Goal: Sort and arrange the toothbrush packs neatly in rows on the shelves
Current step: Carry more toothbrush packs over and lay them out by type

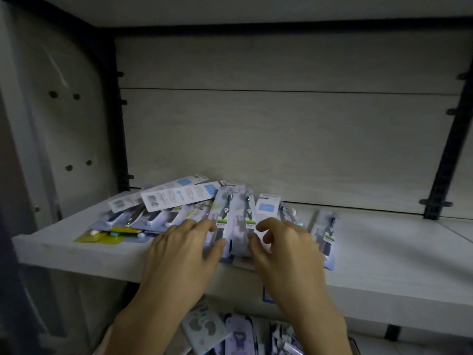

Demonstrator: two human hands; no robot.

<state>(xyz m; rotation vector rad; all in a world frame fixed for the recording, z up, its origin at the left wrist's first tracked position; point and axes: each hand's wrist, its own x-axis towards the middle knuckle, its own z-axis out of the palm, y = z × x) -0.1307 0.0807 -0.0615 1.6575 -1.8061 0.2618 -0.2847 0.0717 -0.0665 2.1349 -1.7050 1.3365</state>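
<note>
Both hands are up on the white shelf (384,254), working the same little bundle. The left hand (183,248) has its thumb hooked against the near end of 2 grey toothbrush packs (234,221) with fingers curled over the top, and the right hand (284,248) pinches the other side, fingers bent. So it's a squeeze from both sides, probably squaring the packs up.

To do this bit well I'd tap the near ends flush with the shelf's front lip and keep the green labels lined up before letting go.

Left of that bundle sits a messy pile of packs (153,213), some flipped showing white barcode backs, plus a yellow pack (102,237) at the lip. Right of the bundle, 1 lone grey pack (325,229) lies flat. All look like flat card backs with glossy plastic blisters, slippery and easy to fan out. The shelf itself looks matte.
</note>
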